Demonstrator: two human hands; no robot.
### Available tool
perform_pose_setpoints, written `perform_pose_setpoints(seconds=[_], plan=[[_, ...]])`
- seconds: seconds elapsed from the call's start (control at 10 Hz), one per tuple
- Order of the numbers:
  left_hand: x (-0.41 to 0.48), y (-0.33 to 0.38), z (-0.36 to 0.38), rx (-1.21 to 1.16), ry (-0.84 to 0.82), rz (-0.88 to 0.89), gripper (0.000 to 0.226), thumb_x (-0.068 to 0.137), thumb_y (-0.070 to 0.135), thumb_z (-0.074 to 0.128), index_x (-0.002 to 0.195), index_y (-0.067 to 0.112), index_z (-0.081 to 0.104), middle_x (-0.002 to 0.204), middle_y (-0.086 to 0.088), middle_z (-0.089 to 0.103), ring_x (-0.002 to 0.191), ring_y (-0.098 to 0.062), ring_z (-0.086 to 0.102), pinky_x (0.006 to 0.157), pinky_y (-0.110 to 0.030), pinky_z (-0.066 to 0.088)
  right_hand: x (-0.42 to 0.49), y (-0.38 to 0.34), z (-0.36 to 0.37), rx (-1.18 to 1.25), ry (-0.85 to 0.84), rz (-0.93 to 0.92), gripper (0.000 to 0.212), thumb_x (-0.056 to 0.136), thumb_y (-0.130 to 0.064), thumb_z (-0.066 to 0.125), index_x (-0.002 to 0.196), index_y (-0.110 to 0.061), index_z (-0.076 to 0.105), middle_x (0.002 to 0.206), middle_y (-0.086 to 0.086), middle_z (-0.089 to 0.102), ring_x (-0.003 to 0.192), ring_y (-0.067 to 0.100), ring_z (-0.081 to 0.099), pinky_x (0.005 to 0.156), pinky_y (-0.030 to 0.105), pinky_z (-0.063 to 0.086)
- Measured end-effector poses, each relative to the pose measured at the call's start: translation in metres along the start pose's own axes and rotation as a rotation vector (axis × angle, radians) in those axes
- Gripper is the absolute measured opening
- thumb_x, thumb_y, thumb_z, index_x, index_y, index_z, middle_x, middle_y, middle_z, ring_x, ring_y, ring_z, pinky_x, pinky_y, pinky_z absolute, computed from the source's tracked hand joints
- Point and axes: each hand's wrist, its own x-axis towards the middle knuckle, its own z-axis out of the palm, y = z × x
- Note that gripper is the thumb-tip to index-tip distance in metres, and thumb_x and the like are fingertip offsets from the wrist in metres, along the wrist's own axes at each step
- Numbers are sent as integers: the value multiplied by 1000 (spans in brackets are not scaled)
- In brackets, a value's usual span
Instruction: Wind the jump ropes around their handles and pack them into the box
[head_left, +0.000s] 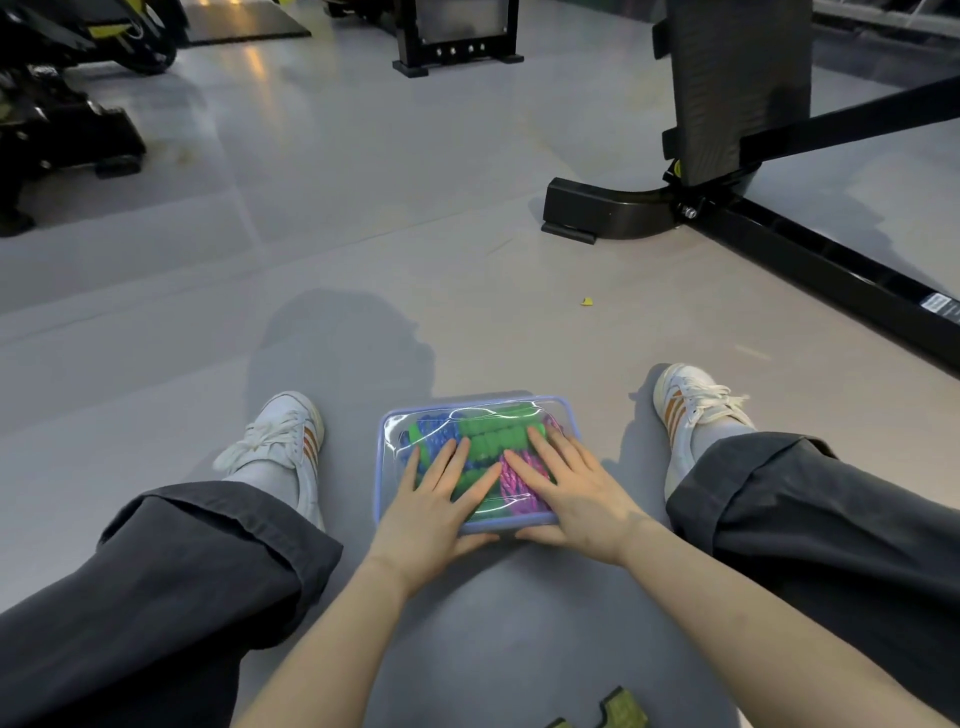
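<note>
Both the left hand (435, 512) and right hand (581, 496) are pressed, fingers (453, 462) spread flat, on the lid (483, 414) of the box (378, 483), seemingly to seal the wound jump ropes (493, 437) inside.

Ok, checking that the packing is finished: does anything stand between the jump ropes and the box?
Nothing visible does. The jump ropes already lie inside the box, under its clear lid. The left hand and right hand press on it with straight fingers.
</note>
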Motion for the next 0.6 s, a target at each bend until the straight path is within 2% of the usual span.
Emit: perform_pose_setpoints(seconds=[0.1, 0.2, 0.3, 0.4, 0.5, 0.6], plan=[[0, 2, -4, -2, -34, -19, 74, 80, 67, 31, 144, 30, 30, 138, -19, 51, 126, -32, 51, 100, -58, 38, 0, 0, 1, 8, 33, -9, 79, 76, -71, 36, 136, -20, 40, 134, 20, 54, 120, 39, 54, 98, 50, 42], [0, 2, -4, -21, -41, 2, 74, 78, 69, 35, 139, 28, 35, 138, -19, 50, 127, -33, 50, 103, -57, 35, -1, 0, -5, 0, -46, 17, 83, 74, -75, 32, 138, -22, 39, 135, 17, 54, 121, 36, 55, 100, 48, 38], [0, 2, -7, -20, -102, 2, 75, 83, 74, 24, 140, 26, 36, 138, -21, 50, 126, -35, 51, 98, -59, 37, -3, -5, -15, -8, -33, 33, 91, 78, -81, 11, 148, -23, 21, 150, 18, 33, 137, 38, 35, 110, 47, 18], [3, 5, -25, -40, -125, -42, 106, 68, 87, -3, 151, 23, 11, 156, -18, 18, 144, -32, 19, 114, -49, 7, -7, -7, -21, 43, -92, 37, 105, 54, -85, -6, 144, -31, -16, 158, 10, -15, 146, 31, -11, 116, 43, -9], [-4, 4, -37, -150, -164, -202, 128, 42, 93, -16, 151, 27, -5, 159, -12, -11, 147, -25, -8, 115, -44, -9, -12, -13, -23, 105, -117, 91, 116, 46, -85, -14, 148, -31, -11, 157, 8, -20, 146, 27, -15, 117, 46, -6], [-2, -3, -51, -34, -184, -262, 132, 35, 80, -42, 151, 26, -7, 159, -11, -9, 147, -23, -6, 116, -48, -4, -4, -16, -32, 132, -80, 143, 126, 41, -82, -33, 150, -26, -3, 158, 11, -13, 147, 27, -9, 117, 45, -3]])
